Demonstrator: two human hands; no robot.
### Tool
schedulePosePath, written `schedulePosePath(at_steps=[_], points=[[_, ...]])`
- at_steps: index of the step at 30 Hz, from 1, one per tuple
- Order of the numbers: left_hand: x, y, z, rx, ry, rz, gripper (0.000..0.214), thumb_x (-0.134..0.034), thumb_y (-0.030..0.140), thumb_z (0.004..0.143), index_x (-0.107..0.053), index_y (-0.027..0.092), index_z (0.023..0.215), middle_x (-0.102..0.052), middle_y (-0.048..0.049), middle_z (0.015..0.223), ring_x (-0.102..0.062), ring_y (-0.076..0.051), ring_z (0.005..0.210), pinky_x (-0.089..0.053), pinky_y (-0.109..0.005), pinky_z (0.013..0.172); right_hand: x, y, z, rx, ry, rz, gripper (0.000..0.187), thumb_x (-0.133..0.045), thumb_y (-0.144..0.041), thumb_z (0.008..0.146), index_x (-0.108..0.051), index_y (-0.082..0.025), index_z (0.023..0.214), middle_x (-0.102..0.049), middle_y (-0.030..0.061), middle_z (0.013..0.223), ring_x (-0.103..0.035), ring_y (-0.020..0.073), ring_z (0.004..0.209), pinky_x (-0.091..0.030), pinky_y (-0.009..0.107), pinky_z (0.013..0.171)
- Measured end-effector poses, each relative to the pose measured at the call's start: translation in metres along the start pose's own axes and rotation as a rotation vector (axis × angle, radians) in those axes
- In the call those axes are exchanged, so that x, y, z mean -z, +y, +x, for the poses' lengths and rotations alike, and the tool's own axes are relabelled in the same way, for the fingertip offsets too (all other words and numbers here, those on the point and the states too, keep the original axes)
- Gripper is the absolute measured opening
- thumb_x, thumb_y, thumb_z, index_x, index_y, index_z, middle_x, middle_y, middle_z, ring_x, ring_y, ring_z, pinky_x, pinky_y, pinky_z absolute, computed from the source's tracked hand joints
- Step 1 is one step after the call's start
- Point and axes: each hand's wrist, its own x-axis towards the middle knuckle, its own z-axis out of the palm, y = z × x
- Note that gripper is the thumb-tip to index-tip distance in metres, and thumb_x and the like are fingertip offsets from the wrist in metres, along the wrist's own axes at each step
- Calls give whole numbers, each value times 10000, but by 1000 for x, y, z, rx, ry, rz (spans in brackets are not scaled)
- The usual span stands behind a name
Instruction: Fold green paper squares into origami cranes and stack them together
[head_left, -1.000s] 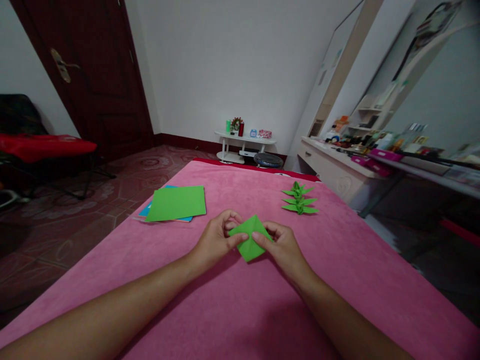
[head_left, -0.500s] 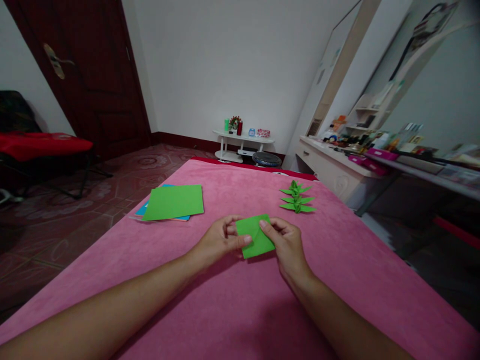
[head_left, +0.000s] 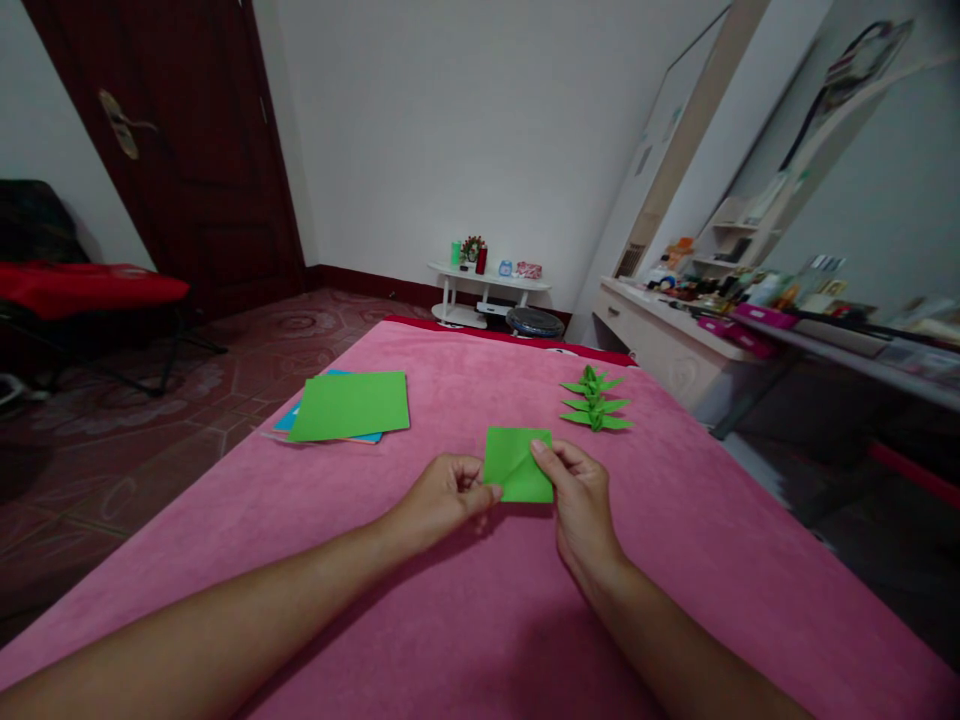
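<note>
A small folded square of green paper (head_left: 517, 464) lies on the pink cloth (head_left: 465, 600) in front of me. My left hand (head_left: 444, 498) pinches its near left corner with curled fingers. My right hand (head_left: 581, 492) pinches its right edge, thumb on top near the upper corner. Both hands rest low on the cloth. A diagonal crease runs across the square.
A stack of flat sheets, green (head_left: 351, 405) over blue, lies at the left of the cloth. Folded green paper figures (head_left: 595, 402) sit beyond my right hand. A dressing table (head_left: 675, 340) stands at the right, a small white shelf (head_left: 489, 285) by the far wall, a red chair (head_left: 82, 290) at left.
The green paper has turned from a diamond held between both hands to a square lying flat on the cloth. My left hand slid to its near corner, my right hand to its right edge.
</note>
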Motion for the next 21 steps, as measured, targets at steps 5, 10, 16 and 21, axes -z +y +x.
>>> schedulePosePath(at_steps=[5,10,16,21], points=[[4,-1,1,-64,-9,35,347,-641,446,704,-559,121,616,-513,14,519,-423,-70,439,-294,-189,447,-4,-1,-6,-53,-28,21,209,-663,-342,750,-613,-147,691,-538,-13,621,-450,105,534,-377,217,499],[9,2,1,-98,-29,56,355,-639,452,712,-544,126,607,-458,29,519,-375,-63,449,-267,-189,450,-5,-3,-6,-73,-73,16,218,-661,-356,748,-615,-151,691,-548,-9,613,-451,107,521,-379,221,499],[26,10,7,-228,3,146,368,-575,445,785,-551,128,599,-477,20,532,-412,-74,499,-306,-193,498,-3,-8,-6,-183,-192,64,170,-679,-317,736,-643,-151,720,-577,-5,616,-480,109,511,-373,221,492],[37,12,8,-208,11,240,419,-590,457,769,-508,135,513,-451,24,444,-353,-61,414,-247,-196,437,-3,-15,-3,-178,-266,30,172,-684,-314,712,-645,-154,664,-573,-12,582,-466,105,493,-372,224,491]])
